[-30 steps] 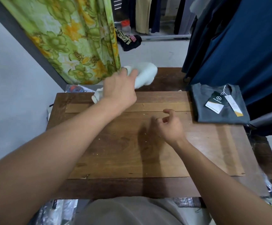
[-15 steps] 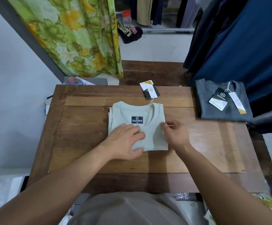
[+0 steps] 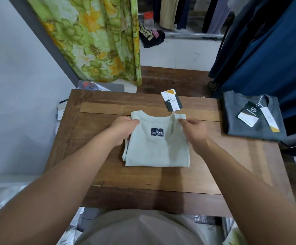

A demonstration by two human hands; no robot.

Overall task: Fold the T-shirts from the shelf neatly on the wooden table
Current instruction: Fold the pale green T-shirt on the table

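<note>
Where it lies at the middle of the wooden table point(image 3: 108, 174), the pale green T-shirt point(image 3: 157, 151) is folded into a near-square packet: soft matte knit, neckline at the far edge, layered edges showing along its left side. A dark rectangular woven label point(image 3: 157, 131) sits inside the ribbed collar. Card hang tags point(image 3: 173, 100), glossy in white, black and mustard, lie on the wood just beyond the collar, tied to it by a thin string.

The left hand point(image 3: 124, 129) grips the shirt's left shoulder corner, fingers curled over the cloth. The right hand point(image 3: 195, 129) pinches the right shoulder corner between thumb and fingers.

Table: dark-stained planks with a lighter, worn panel set in the top.

Far right corner of the table: a charcoal grey T-shirt point(image 3: 241, 126), folded flat, with two card tags point(image 3: 250, 114) lying on its chest.

Surroundings: a thin floral curtain point(image 3: 97, 41) in green and yellow hangs behind the table's left side, and dark blue garments point(image 3: 276, 50) hang in smooth folds at the right.
</note>
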